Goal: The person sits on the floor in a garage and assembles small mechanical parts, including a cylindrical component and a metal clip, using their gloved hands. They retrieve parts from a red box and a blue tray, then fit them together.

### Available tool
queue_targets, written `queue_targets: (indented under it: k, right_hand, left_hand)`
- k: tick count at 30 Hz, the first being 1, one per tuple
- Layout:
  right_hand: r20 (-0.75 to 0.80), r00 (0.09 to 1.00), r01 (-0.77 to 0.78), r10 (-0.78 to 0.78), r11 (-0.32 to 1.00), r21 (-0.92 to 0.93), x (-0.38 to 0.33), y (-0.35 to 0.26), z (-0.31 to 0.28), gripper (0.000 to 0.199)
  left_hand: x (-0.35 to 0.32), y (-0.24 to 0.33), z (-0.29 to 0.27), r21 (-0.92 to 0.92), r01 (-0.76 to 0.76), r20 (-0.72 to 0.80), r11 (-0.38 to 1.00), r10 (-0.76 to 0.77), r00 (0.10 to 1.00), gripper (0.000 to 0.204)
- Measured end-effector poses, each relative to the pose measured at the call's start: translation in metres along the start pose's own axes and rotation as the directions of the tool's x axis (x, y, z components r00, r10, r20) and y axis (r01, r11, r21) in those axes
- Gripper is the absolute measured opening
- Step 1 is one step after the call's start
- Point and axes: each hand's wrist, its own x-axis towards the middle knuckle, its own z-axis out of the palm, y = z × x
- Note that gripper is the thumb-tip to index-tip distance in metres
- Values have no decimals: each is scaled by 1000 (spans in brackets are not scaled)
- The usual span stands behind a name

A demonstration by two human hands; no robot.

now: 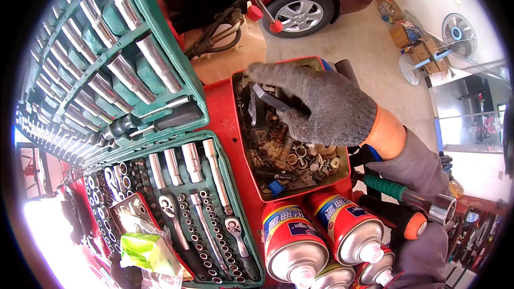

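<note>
Head view: the gloved right hand point(321, 104) reaches into the red tin point(342, 174) of rusty nuts and washers point(300, 155), fingers closed on a dark metal piece point(265, 98) lying just under the fingertips — a thick glove could let it slip back into the clutter. The forearm comes in from the lower right, wrist bent down. Left of the hand lies the green socket set point(176, 203); below it, spray cans point(292, 243). The left hand is out of view.
</note>
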Motion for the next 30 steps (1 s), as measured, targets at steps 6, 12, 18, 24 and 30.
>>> queue_targets:
  k: [6, 12, 18, 24, 30]
  right_hand:
    - [90, 996, 36, -17, 976, -216, -5, -3, 0, 48]
    - [30, 998, -36, 52, 920, -391, -2, 0, -6, 32]
    - [-24, 999, -40, 35, 964, -262, -10, 7, -10, 24]
    - [170, 984, -23, 44, 992, -122, -22, -2, -23, 25]
    - [-66, 986, 121, -150, 938, -325, -19, 10, 8, 25]
  left_hand:
    - [13, -13, 14, -29, 21, 36, 999, -20, 999, 21]
    - [20, -20, 21, -26, 49, 33, 998, -48, 998, 21]
    - [24, -21, 26, -32, 53, 49, 998, -51, 997, 21]
    - [26, -20, 26, -39, 56, 58, 998, -53, 997, 21]
    - [13, -8, 13, -18, 29, 14, 999, -29, 999, 21]
